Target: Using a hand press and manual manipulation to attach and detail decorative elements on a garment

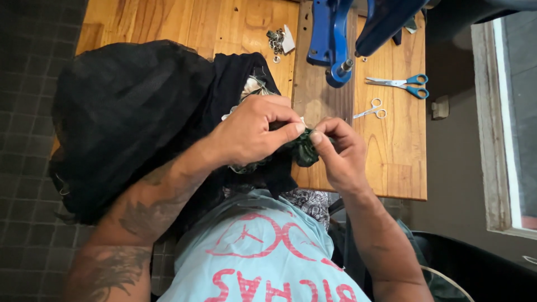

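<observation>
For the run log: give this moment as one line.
left hand: pinching dark green fabric | right hand: pinching same fabric | nearby: black mesh cloth, blue scissors, small scissors on wooden table

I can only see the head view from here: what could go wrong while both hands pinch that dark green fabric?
The left hand and right hand cover the green fabric, so the fold may slip unseen. The black mesh hangs over the table edge and might drag the piece. The blue-handled scissors lie close by the right hand.
</observation>
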